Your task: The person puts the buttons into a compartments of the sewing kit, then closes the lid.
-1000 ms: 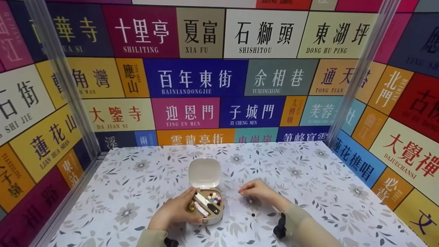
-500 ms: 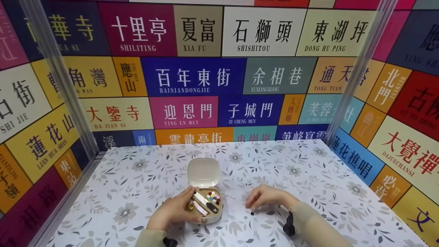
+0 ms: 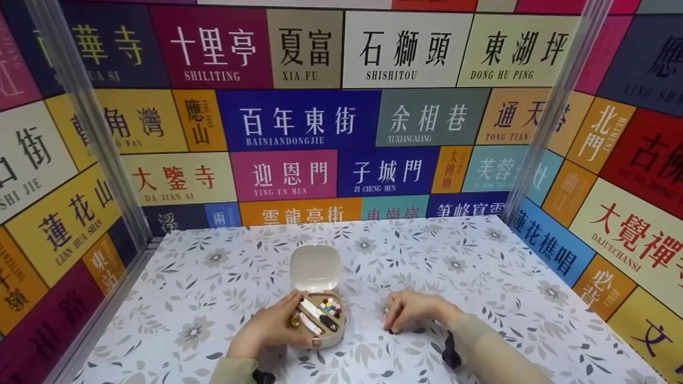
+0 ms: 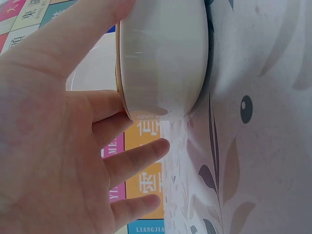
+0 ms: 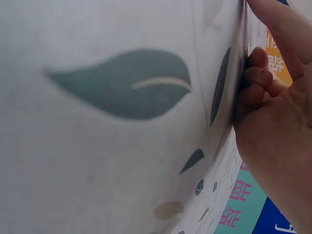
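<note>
A small white sewing kit case (image 3: pixel 332 340) stands on the table with its lid (image 3: pixel 315 266) raised. Inside lie a white tool with a black end (image 3: pixel 326 321), a pink-and-white piece (image 3: pixel 308 323), a round gold piece (image 3: pixel 295 321) and several small coloured pieces (image 3: pixel 331 305). My left hand (image 3: pixel 269 326) holds the case from the left, thumb at the front and index finger at the back; two other fingers stretch free in the left wrist view. My right hand (image 3: pixel 419 309) reaches down with bent fingers, its fingertips right at a small round black button (image 3: pixel 391 332).
A tiny pale round piece (image 3: pixel 381 337) lies left of the black button. The tablecloth (image 3: pixel 256 266) has a printed pattern of leaves and flowers. Panels with coloured signs (image 3: pixel 299 120) surround the table at the back and both sides.
My right hand has come down and nearer, from beyond the black button to fingertips right at it. My left hand keeps its hold on the case.
</note>
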`<state>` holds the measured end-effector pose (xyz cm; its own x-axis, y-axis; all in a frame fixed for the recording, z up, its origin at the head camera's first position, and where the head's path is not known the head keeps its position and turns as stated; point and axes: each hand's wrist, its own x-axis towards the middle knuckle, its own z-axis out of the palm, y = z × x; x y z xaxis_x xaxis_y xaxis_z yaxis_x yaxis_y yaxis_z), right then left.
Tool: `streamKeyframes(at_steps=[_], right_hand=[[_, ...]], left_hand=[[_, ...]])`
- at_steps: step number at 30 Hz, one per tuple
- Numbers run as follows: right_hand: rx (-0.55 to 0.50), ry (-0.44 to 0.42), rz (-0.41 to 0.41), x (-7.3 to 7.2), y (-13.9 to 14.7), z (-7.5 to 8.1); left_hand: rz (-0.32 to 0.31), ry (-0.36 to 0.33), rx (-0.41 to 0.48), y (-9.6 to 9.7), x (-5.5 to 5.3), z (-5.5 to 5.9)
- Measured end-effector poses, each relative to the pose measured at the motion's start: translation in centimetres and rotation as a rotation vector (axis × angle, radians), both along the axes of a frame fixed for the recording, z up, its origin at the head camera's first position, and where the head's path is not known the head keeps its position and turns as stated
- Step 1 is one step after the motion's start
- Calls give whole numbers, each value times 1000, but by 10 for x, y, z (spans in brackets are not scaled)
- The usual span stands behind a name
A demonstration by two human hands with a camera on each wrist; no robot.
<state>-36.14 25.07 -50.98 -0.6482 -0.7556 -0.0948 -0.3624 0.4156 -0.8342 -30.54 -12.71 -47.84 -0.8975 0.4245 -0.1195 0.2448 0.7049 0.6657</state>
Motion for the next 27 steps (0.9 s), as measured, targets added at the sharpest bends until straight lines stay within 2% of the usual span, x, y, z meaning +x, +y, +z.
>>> streamKeyframes(at_steps=[10, 17, 27], right_hand=[[36, -10, -34, 2, 0, 1], [56, 33, -58, 4, 0, 2], [55, -15, -98, 7, -3, 2]], left_hand=[[4, -2, 17, 0, 1, -1], [-12, 29, 2, 1, 1, 1], [-3, 47, 17, 0, 5, 1]])
